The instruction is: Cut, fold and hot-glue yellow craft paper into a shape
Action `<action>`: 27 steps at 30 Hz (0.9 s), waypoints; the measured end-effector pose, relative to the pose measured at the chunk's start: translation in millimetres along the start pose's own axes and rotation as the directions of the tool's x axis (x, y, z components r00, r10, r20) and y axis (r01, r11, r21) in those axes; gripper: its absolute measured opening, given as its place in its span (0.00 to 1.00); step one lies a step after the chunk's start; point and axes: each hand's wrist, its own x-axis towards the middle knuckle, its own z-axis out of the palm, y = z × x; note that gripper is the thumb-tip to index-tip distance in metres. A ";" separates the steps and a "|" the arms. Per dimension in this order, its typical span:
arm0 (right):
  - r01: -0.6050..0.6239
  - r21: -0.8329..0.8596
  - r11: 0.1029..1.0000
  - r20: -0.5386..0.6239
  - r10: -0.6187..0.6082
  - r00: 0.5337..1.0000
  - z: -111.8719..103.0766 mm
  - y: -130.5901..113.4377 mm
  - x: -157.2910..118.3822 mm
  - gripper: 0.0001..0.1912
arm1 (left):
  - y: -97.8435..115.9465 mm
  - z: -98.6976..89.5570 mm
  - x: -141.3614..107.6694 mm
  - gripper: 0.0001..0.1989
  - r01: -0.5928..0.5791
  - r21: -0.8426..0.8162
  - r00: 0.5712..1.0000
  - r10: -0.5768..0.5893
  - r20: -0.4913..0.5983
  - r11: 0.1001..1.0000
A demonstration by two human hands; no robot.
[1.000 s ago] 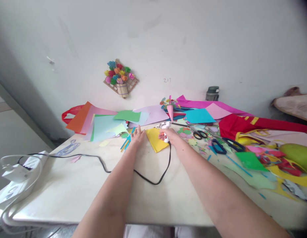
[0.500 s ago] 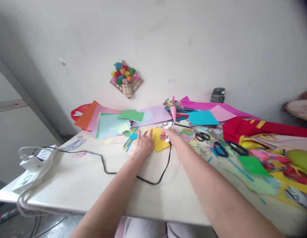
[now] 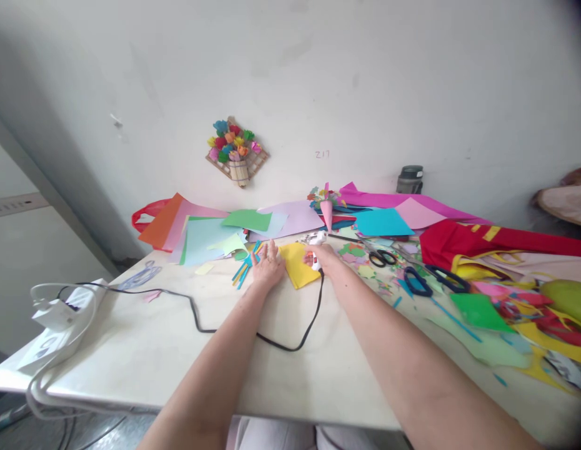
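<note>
In the head view my right hand [image 3: 324, 256] grips a white hot glue gun [image 3: 315, 240], its nozzle pointing left over a yellow paper piece [image 3: 297, 267] that lies on the table. A black cord [image 3: 313, 319] runs down from the glue gun's handle. Just left of the yellow paper, my left hand [image 3: 268, 265] rests with its fingers stretched forward on a group of blue and yellow paper strips [image 3: 242, 273]. It partly covers these strips, and what lies under the palm is hidden.
Coloured paper sheets [image 3: 206, 234] line the wall side, with a pink paper cone of flowers [image 3: 326, 212] among them. Scissors [image 3: 383, 257], larger scissors [image 3: 435, 280] and paper scraps [image 3: 482, 312] spread over the right. A white power strip [image 3: 60, 325] lies at the left edge.
My left hand has shifted slightly, its fingers drawing closer together and covering the blue paper centre of the strips. My right hand and the glue gun stay nearly in place.
</note>
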 end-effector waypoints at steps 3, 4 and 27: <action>0.011 -0.010 1.000 -0.007 -0.011 1.000 0.6 -1.0 -1.8 0.03 | 0.3 2.8 8.0 0.31 -0.026 0.097 1.000 0.026 0.005 0.995; 0.013 -0.013 1.000 -0.010 -0.013 1.000 0.6 -1.2 -2.3 0.03 | 0.3 3.8 9.9 0.31 -0.042 0.127 0.999 0.042 0.001 0.991; 0.022 -0.015 1.000 0.005 -0.022 1.000 0.0 0.5 -0.6 0.03 | -5.3 2.1 7.5 0.32 -0.190 0.163 0.955 0.220 -0.197 0.968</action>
